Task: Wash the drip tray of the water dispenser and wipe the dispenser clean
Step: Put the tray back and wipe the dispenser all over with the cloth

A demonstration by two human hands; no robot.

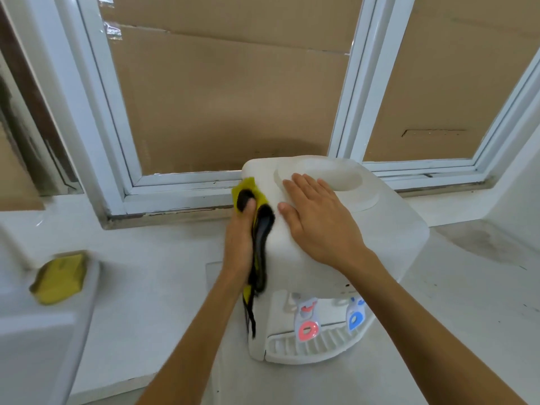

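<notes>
A white tabletop water dispenser (388, 235) stands on the counter below the window, with no bottle in its top well. Its white slotted drip tray (309, 346) sits in place at the front base, under a red tap (307, 328) and a blue tap (356, 318). My left hand (239, 244) grips a yellow and black cloth (260, 229) and holds it against the dispenser's left side, near the top corner. My right hand (318, 217) lies flat, fingers straight, on the dispenser's top beside the well.
A yellow sponge (60, 277) lies on the rim of a white sink (43, 331) at the left. The white counter (152, 302) runs around the dispenser. White window frames (342, 135) backed with brown cardboard stand just behind it.
</notes>
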